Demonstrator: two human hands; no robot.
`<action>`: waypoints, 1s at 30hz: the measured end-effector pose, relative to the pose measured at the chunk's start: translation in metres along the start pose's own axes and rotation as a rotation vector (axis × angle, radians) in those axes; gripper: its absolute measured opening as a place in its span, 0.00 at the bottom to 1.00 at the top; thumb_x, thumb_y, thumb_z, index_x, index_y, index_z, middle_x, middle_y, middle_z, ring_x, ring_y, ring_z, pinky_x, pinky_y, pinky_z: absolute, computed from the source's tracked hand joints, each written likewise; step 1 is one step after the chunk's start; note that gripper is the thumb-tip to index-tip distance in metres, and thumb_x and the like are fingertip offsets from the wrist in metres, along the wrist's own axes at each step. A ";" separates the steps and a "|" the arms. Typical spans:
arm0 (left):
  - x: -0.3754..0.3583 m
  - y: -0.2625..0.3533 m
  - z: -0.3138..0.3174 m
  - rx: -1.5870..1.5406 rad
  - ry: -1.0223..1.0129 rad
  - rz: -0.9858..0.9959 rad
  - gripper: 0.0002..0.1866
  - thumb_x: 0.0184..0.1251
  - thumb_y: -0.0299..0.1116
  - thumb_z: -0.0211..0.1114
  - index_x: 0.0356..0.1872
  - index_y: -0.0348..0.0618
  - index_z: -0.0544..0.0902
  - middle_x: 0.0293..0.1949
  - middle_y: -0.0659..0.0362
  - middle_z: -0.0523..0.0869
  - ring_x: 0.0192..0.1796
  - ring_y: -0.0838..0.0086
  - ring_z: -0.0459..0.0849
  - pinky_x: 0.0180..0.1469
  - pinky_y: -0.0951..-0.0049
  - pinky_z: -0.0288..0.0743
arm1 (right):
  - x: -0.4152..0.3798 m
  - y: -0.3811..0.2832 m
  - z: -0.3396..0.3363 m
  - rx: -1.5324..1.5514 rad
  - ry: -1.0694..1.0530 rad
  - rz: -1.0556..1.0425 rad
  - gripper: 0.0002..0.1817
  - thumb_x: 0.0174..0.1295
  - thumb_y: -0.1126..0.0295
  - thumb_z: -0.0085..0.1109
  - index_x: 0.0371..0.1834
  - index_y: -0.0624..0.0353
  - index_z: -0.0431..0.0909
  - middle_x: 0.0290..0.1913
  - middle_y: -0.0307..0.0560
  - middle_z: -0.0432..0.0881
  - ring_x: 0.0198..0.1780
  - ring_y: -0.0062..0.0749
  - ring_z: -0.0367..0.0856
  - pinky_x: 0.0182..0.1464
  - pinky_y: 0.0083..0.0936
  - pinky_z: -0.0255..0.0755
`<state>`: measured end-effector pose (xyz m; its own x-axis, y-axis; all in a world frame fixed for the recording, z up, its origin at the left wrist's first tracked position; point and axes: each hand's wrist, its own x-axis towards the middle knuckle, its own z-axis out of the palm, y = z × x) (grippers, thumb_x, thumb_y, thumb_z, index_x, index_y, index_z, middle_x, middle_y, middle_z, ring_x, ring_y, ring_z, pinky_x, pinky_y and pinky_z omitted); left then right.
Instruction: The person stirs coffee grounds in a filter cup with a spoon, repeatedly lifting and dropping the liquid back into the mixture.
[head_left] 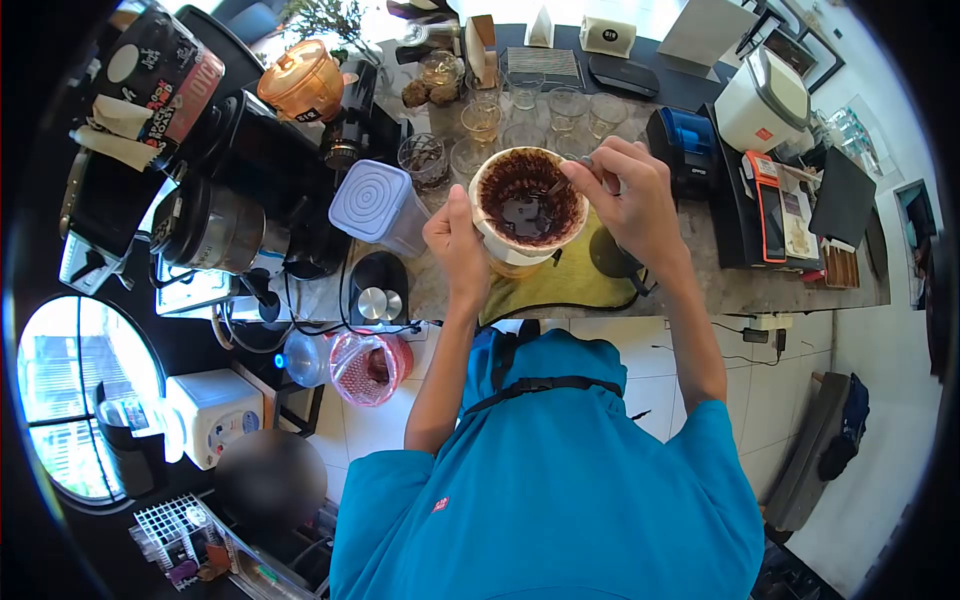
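A white coffee dripper [509, 247] with dark wet grounds [527, 200] inside stands over the counter. My left hand [459, 245] is wrapped against its left side, thumb pointing up. At the upper right of its rim, my right hand [630, 195] pinches a small spoon whose lower end reaches into the grounds. Beneath the dripper, part of a vessel with amber liquid shows; the rest is hidden. A green cloth [560, 287] lies under and to the right of it.
Several glasses [567, 108] stand behind the dripper. A lidded plastic container [372, 203] is at the left, near a grinder [215, 225]. Right of the cloth is a black kettle-like object [610, 252]; farther right are a blue-black printer [684, 150] and a payment terminal [769, 205].
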<state>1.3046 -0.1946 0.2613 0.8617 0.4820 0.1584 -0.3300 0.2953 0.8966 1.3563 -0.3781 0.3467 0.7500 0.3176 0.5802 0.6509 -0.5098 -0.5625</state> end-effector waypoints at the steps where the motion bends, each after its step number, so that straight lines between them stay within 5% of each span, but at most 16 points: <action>1: 0.000 0.001 0.002 0.013 0.002 0.011 0.25 0.80 0.43 0.51 0.24 0.36 0.81 0.22 0.70 0.77 0.24 0.90 0.65 0.26 0.81 0.56 | 0.000 0.002 0.004 0.002 -0.013 -0.020 0.17 0.61 0.65 0.68 0.22 0.66 0.76 0.19 0.41 0.68 0.22 0.25 0.64 0.32 0.27 0.59; 3: -0.001 0.001 0.002 0.026 0.005 0.020 0.25 0.80 0.43 0.52 0.24 0.36 0.82 0.21 0.71 0.77 0.24 0.90 0.65 0.25 0.81 0.55 | -0.002 0.007 0.010 0.004 -0.027 -0.039 0.17 0.62 0.67 0.67 0.22 0.66 0.75 0.18 0.39 0.66 0.22 0.20 0.62 0.26 0.24 0.56; 5: 0.000 -0.002 0.001 0.035 0.002 0.028 0.25 0.80 0.43 0.52 0.24 0.36 0.82 0.22 0.70 0.77 0.24 0.90 0.65 0.25 0.81 0.56 | -0.002 0.013 0.012 0.182 -0.132 0.294 0.20 0.66 0.66 0.64 0.19 0.64 0.72 0.17 0.35 0.63 0.21 0.15 0.58 0.25 0.23 0.53; 11: -0.002 -0.006 -0.002 -0.011 0.012 0.001 0.25 0.80 0.42 0.52 0.24 0.36 0.82 0.23 0.69 0.79 0.25 0.89 0.67 0.27 0.82 0.58 | -0.003 0.047 0.024 0.486 -0.076 0.462 0.22 0.68 0.61 0.61 0.17 0.62 0.72 0.16 0.29 0.66 0.21 0.13 0.57 0.24 0.21 0.51; 19: 0.004 -0.001 -0.004 -0.022 0.016 -0.001 0.25 0.80 0.43 0.52 0.24 0.36 0.82 0.24 0.68 0.80 0.26 0.89 0.69 0.28 0.83 0.61 | 0.002 0.039 0.007 0.582 0.007 0.328 0.21 0.69 0.60 0.61 0.21 0.61 0.74 0.17 0.29 0.68 0.22 0.12 0.58 0.24 0.20 0.51; 24: 0.004 0.003 -0.002 -0.036 0.006 0.005 0.25 0.80 0.44 0.52 0.26 0.36 0.83 0.25 0.68 0.80 0.26 0.89 0.69 0.28 0.83 0.60 | 0.007 0.026 0.004 0.210 -0.020 0.078 0.20 0.69 0.60 0.61 0.25 0.65 0.74 0.17 0.33 0.66 0.23 0.15 0.57 0.24 0.24 0.52; 30: 0.005 0.000 -0.004 -0.041 -0.024 0.018 0.25 0.80 0.44 0.53 0.27 0.34 0.84 0.25 0.68 0.80 0.26 0.89 0.69 0.28 0.82 0.60 | 0.003 0.047 0.025 0.429 -0.175 0.316 0.20 0.71 0.61 0.59 0.23 0.62 0.73 0.17 0.31 0.64 0.22 0.14 0.56 0.23 0.22 0.51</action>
<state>1.3069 -0.1889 0.2604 0.8645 0.4676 0.1843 -0.3603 0.3210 0.8759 1.3924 -0.3809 0.3070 0.9007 0.3491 0.2587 0.3535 -0.2426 -0.9034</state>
